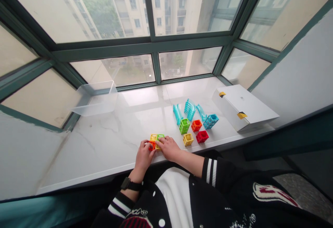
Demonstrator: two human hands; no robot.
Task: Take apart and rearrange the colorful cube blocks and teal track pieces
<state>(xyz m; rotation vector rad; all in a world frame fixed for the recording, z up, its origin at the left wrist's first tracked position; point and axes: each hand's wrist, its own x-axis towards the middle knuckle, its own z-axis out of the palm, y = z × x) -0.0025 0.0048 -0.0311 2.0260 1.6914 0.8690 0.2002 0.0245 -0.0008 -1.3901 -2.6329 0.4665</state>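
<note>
A small flat cluster of hollow plastic building blocks lies near the front edge of the sill. In it I see a yellow block (153,137) and a green block (160,136) at the back, with an orange block (152,146) and another yellow block (158,147) in front. My left hand (144,155), wearing a black watch, has its fingers closed around the orange block. From the right, my right hand (169,148) grips the front yellow block, its fingers reaching over the green one. Fingers partly cover the cluster, so the joins between blocks are hidden.
Right of my hands stand loose blocks: green (184,126), orange (196,125), blue (211,121), red (202,136) and yellow (188,139). Behind them are turquoise track pieces (190,109). A clear plastic bin (100,108) stands left; a white box (246,104) stands right. Windows border the sill.
</note>
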